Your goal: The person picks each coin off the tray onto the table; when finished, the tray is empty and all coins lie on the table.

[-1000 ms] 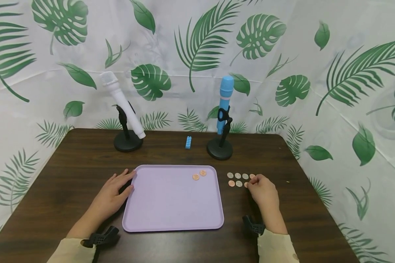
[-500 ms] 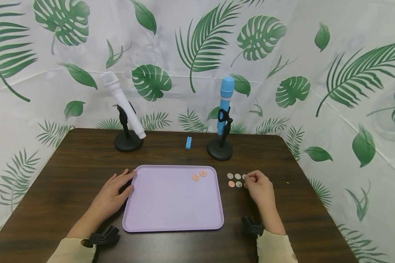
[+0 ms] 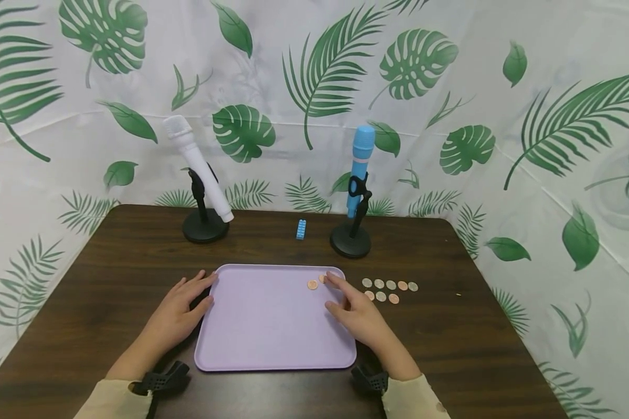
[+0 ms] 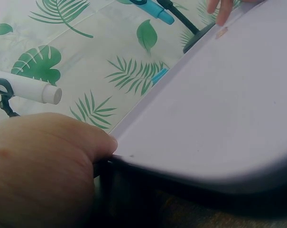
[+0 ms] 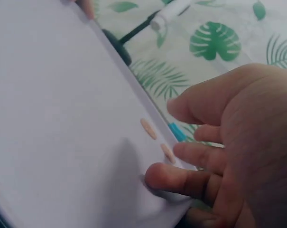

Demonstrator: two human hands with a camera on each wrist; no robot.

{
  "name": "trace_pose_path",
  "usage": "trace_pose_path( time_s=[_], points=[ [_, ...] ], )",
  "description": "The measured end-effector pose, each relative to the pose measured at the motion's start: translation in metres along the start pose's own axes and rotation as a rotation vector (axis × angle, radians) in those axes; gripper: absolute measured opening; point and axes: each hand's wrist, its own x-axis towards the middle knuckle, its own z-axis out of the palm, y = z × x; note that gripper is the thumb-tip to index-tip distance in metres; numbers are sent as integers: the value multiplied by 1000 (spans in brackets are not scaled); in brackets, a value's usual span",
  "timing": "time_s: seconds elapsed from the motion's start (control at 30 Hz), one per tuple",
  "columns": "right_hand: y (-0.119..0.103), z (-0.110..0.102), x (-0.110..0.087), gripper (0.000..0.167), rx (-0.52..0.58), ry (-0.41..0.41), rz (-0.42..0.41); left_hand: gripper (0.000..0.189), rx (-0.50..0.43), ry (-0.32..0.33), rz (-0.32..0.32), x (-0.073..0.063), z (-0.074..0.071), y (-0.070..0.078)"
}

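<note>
My left hand rests at the left rim of the lilac tray, fingers spread. In the left wrist view, part of that hand shows at the tray's edge. My right hand reaches over the tray's right rim, thumb and fingers apart. Two copper coins lie in the tray's far right corner. One copper coin shows fully; the other is partly covered by a fingertip in the head view. The right wrist view shows both, a near coin beside the fingers and a farther coin.
Right of the tray, two rows of silver and copper coins lie on the dark wooden table. Behind stand a white microphone and a blue microphone on black stands. A small blue brick lies between them.
My right hand has moved left from the coin rows to the tray's right rim, uncovering coins at the rows' right end. The left hand stays put.
</note>
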Motion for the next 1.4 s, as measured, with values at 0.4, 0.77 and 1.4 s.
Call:
trace_pose_path(
  time_s=[0.4, 0.77, 1.4],
  points=[
    [0, 3, 1, 29, -104, 18, -74, 58, -3, 4, 14, 0, 1, 0],
    [-2, 5, -1, 18, -264, 15, -163, 57, 3, 20, 33, 0, 1, 0],
    [-5, 7, -3, 15, -367, -1, -142, 57, 34, 28, 73, 0, 2, 0]
  ],
)
